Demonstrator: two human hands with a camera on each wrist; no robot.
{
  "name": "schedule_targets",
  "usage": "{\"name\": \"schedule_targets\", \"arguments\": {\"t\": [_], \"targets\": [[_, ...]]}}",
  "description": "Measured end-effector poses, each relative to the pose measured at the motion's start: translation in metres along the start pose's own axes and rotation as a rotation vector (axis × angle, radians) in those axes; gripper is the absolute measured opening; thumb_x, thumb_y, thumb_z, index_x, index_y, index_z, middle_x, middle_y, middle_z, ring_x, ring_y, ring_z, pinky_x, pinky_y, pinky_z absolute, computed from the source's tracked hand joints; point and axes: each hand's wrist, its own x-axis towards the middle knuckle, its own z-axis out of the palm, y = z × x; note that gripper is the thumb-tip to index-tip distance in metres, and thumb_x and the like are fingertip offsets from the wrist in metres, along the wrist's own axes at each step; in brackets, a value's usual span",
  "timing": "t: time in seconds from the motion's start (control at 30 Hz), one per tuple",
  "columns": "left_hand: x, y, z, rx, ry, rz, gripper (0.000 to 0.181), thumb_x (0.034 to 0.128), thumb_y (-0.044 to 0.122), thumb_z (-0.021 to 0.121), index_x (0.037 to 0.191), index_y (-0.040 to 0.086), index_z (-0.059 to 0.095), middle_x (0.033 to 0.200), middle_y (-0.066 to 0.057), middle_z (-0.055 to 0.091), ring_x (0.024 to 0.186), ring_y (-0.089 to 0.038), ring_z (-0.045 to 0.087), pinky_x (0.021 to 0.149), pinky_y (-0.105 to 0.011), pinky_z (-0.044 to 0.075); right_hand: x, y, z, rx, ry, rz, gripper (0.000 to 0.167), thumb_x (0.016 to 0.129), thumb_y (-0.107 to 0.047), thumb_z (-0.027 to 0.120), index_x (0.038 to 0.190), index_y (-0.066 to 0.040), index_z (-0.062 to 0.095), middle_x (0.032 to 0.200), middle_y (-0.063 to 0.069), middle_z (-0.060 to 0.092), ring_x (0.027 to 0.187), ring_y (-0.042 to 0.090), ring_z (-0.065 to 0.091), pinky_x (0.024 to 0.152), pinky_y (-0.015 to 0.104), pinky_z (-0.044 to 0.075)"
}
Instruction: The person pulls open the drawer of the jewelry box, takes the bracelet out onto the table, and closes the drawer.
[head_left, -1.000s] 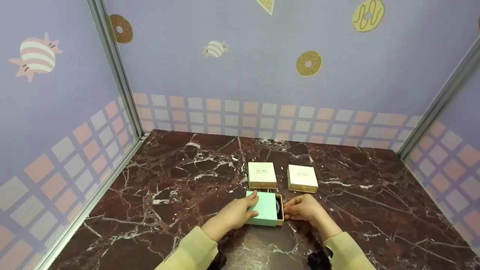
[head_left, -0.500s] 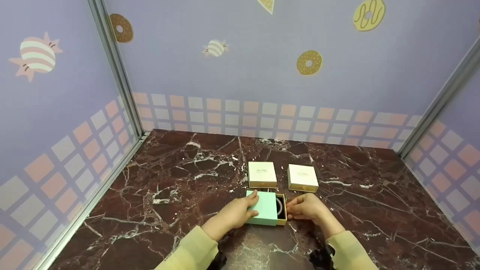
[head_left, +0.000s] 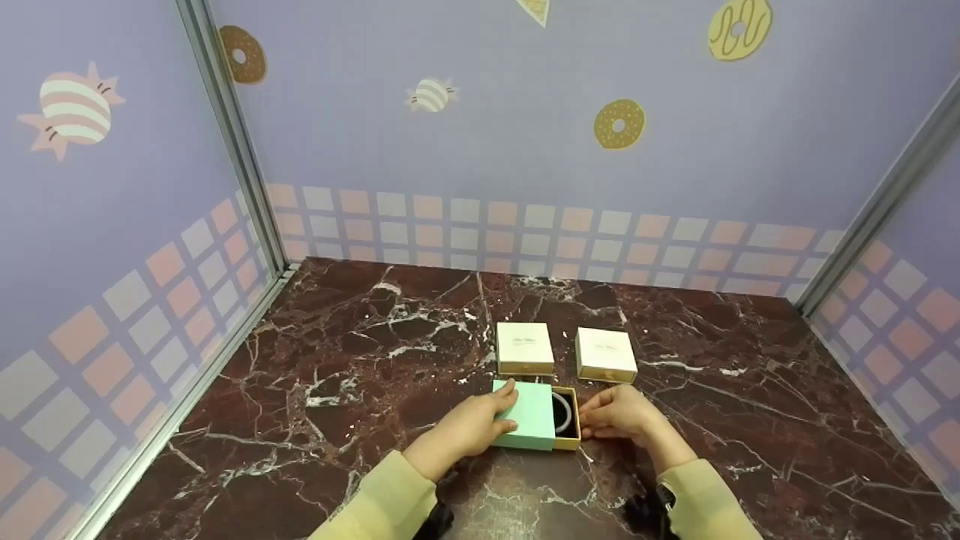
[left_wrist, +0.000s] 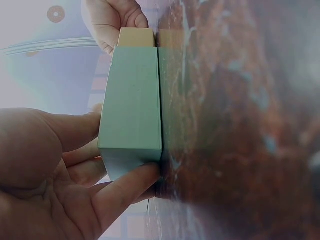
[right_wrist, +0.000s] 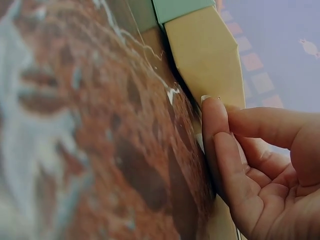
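A mint-green box cover (head_left: 531, 420) lies flat on the marble-look table. Its yellow drawer (head_left: 568, 444) sticks out to the right, baring a pale ring-shaped bangle (head_left: 566, 412) on a dark lining. My left hand (head_left: 471, 424) grips the cover from its left end, thumb on top; in the left wrist view, fingers curl round that cover (left_wrist: 131, 100). At the drawer's outer end, my right hand (head_left: 624, 415) pinches with thumb and fingertips. The right wrist view has these fingertips against the drawer (right_wrist: 205, 55); the exact part pinched is hidden by them.
Two pale boxes with small printed lettering stand just behind: one box (head_left: 523, 347) directly behind the green cover, the other box (head_left: 606, 352) to its right. Purple patterned walls (head_left: 480, 135) enclose the table (head_left: 360, 360) at the back and sides.
My right hand has moved rightward, drawing the drawer farther out of the green cover. More of the bangle shows now. My left hand has stayed in place on the cover.
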Motion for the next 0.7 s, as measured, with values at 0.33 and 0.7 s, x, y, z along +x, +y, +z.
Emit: {"name": "schedule_targets", "arguments": {"t": [0.33, 0.7], "targets": [[0.0, 0.0, 0.0, -0.003, -0.002, 0.002, 0.059, 0.1009, 0.024, 0.065, 0.153, 0.003, 0.046, 0.167, -0.011, 0.034, 0.145, -0.037, 0.048, 0.121, -0.048, 0.041, -0.001, -0.001, -0.005, -0.005, -0.013, 0.014, 0.016, 0.089, 0.003, 0.07, 0.101, 0.013, 0.073, 0.074, 0.002, 0.075, 0.067, 0.01, 0.072, 0.066, 0.021, 0.063], [0.001, -0.001, 0.0, -0.01, -0.016, -0.01, 0.06, 0.1014, 0.024, 0.064, 0.154, 0.003, 0.045, 0.168, -0.009, 0.033, 0.144, -0.036, 0.048, 0.12, -0.048, 0.042, -0.001, 0.001, -0.011, -0.022, -0.018, 0.036, 0.016, 0.089, 0.002, 0.069, 0.101, 0.012, 0.073, 0.076, 0.002, 0.075, 0.068, 0.01, 0.072, 0.068, 0.022, 0.063]]}}
